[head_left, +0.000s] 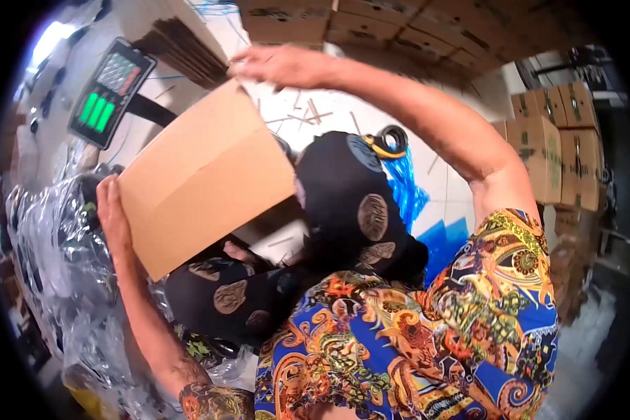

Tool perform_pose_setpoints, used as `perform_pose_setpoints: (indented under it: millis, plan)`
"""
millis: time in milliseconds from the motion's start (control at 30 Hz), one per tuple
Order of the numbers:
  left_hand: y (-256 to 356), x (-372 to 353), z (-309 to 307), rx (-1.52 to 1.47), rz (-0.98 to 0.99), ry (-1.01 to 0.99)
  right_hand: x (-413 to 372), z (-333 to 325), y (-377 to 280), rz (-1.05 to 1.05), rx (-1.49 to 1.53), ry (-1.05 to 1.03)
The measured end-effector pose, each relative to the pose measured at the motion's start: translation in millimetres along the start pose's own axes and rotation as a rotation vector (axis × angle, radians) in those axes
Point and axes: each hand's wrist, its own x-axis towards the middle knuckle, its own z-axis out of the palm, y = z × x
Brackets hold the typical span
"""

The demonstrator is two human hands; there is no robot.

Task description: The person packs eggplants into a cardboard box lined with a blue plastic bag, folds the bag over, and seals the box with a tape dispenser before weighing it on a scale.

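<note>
A brown cardboard box (pixel 206 171) is tilted over my lap, its broad creased face toward me. Along its left edge lies my left hand (pixel 113 210), closed on the cardboard, with some fingers hidden. At the top corner of the box my right hand (pixel 280 66) reaches across with its fingers stretched out, fingertips right at the corner. Below the box, my dark patterned trousers (pixel 346 189) show on both sides of a shadowed gap.
A scale display (pixel 112 91) with green lit digits stands at upper left, near stacked flat cardboard (pixel 185 52). Clear plastic wrapping (pixel 70 259) heaps at left. Tape rolls (pixel 392 142), blue plastic (pixel 406 185) and cardboard strips (pixel 315 112) lie on the floor. Boxes (pixel 539 150) are stacked right and behind.
</note>
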Motion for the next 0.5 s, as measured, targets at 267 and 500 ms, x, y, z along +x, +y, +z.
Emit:
perform_pose_setpoints:
  millis: [267,500]
  plan:
    - [17.3,1.4,10.7,0.007,-0.107,0.036,-174.1,-19.3,295.6,0.526,-0.551,0.074]
    - [27.8,-2.7,0.9,0.153,-0.081,-0.009,-224.6,99.0,298.4,0.955,-0.595,0.193]
